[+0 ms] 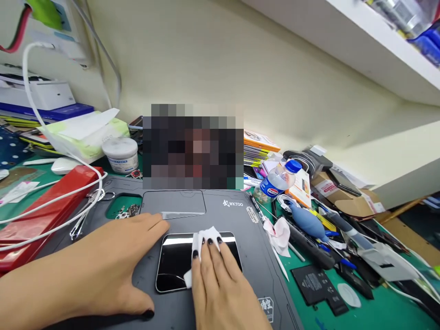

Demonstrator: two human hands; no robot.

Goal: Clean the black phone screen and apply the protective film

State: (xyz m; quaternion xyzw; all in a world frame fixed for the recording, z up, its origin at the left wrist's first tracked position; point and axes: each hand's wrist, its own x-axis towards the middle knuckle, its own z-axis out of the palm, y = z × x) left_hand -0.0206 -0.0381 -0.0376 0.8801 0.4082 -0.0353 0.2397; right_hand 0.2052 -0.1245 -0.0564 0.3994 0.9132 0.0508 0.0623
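At lower centre of the frame, our right hand (220, 279) presses a white wipe (202, 245) flat-fingered onto the glossy black smartphone (172, 261), which lies on the grey WKTOO mat (220, 211). Our left hand (113, 256) rests open, palm down, on the mat just left of the phone, holding nothing.

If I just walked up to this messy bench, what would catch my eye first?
Probably the two hands with black-painted nails at the bottom centre: the right hand presses a white wipe onto a phone's glossy black screen, while the left hand lies flat on the grey work mat. Next, the red box at left, crossed by white cables.
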